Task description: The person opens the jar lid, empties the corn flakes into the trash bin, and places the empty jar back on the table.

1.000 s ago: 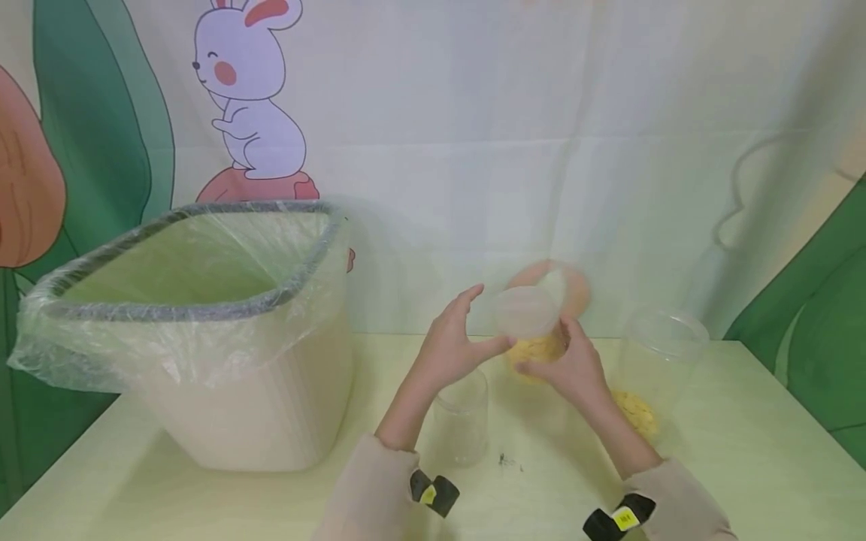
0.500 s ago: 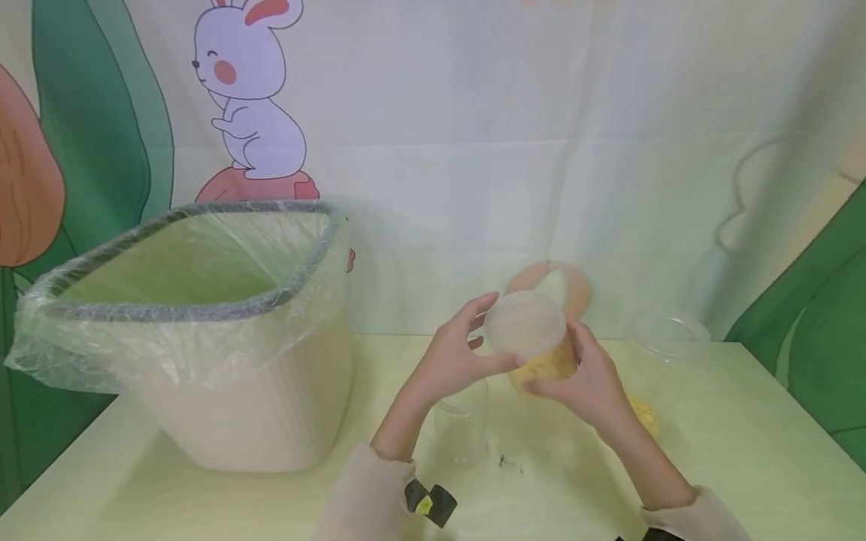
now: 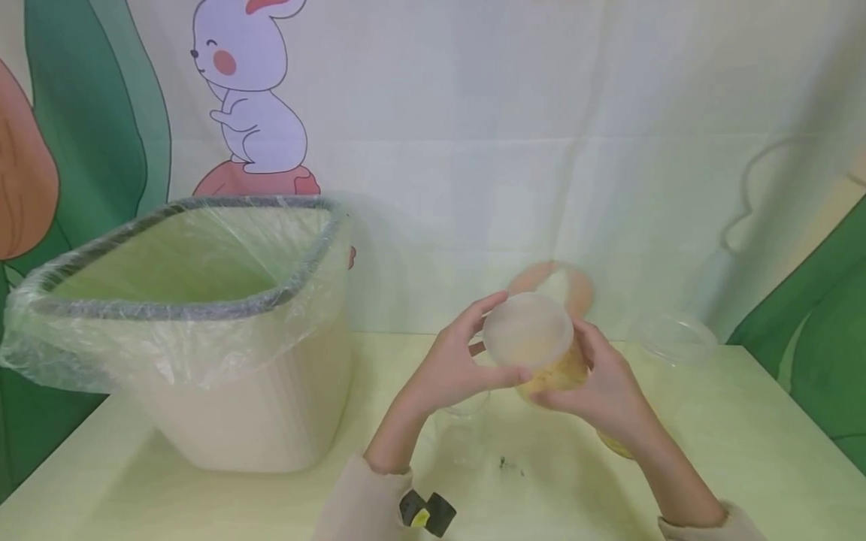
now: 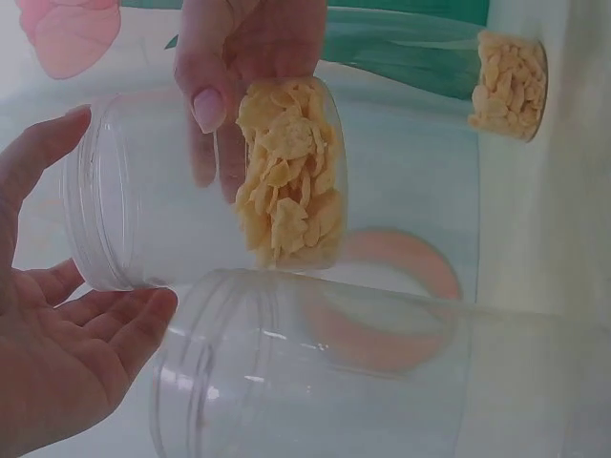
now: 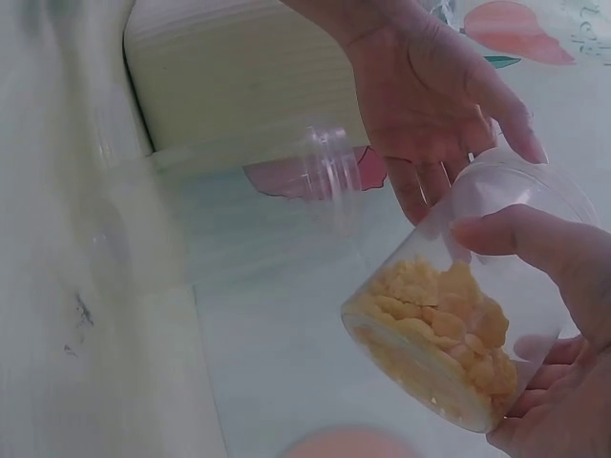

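Note:
A clear jar with pale yellow flakes in its bottom is held up over the table, tilted. My right hand grips its side, thumb in front and fingers behind. My left hand holds the whitish round lid at the jar's top, thumb on one edge and fingers on the opposite one. Below the left hand stands a second clear jar without visible contents, its mouth partly hidden. A taller clear jar with flakes at its bottom stands behind my right forearm, which partly covers it.
A large whitish bin stands on the left of the table, lined with a clear plastic bag folded over its grey rim. Small dark marks show on the tabletop near the front. A cartoon-printed cloth hangs behind.
Both hands and the held jar have come a little lower and nearer, and the lid faces the head camera more. My right forearm now covers more of the taller jar.

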Available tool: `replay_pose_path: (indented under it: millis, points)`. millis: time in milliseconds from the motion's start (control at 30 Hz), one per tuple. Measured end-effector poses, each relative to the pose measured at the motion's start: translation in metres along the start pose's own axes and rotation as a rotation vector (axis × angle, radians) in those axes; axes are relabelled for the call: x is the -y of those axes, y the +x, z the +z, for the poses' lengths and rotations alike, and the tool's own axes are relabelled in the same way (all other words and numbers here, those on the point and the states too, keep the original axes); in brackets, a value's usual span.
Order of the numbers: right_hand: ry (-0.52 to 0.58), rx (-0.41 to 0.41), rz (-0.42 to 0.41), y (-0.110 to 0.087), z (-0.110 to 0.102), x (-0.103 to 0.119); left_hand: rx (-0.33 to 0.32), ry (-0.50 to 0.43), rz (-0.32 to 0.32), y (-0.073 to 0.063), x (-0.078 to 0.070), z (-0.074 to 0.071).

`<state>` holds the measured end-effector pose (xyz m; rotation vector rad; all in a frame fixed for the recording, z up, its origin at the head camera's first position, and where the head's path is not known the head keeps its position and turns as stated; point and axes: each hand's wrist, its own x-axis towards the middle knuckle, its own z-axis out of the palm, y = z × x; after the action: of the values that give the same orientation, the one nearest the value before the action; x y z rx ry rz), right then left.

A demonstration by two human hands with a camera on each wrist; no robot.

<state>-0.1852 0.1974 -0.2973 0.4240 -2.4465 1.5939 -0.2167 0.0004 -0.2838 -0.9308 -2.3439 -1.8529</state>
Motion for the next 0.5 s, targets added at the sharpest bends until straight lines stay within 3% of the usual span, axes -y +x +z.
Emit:
replay_pose_path:
  millis: [500]
  points:
    - [-0.040,0.028,-0.107,-0.0042,-0.0045,0.0059,0.011,0.022,0.065,-0.0052,-0.0074,0.0001]
